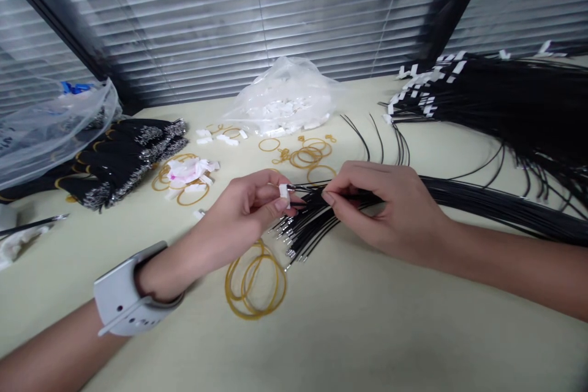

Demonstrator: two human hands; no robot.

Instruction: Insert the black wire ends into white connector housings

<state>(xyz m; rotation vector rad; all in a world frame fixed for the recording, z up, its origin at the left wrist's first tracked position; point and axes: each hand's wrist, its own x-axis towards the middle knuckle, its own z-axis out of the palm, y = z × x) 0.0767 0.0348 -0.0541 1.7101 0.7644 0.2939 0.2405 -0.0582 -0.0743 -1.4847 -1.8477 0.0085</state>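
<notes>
Between the thumb and fingers of my left hand [248,205] is a small white connector housing [284,195]. My right hand [383,205] pinches a thin black wire [312,186] whose end reaches the housing; whether its tip is inside I cannot tell. Beneath both hands lies a bundle of black wires [316,229], with bare metal terminals fanned out toward the left. The bundle runs on under my right hand to the right edge. Yellow rubber bands [255,282] lie just below my left hand.
At the back stands a clear bag of white housings [285,101]. More rubber bands [310,153] and loose white pieces [190,171] are scattered about. Banded black wire bundles [138,147] lie left, partly under a plastic bag [59,128]. Wires with white housings [427,82] are piled right.
</notes>
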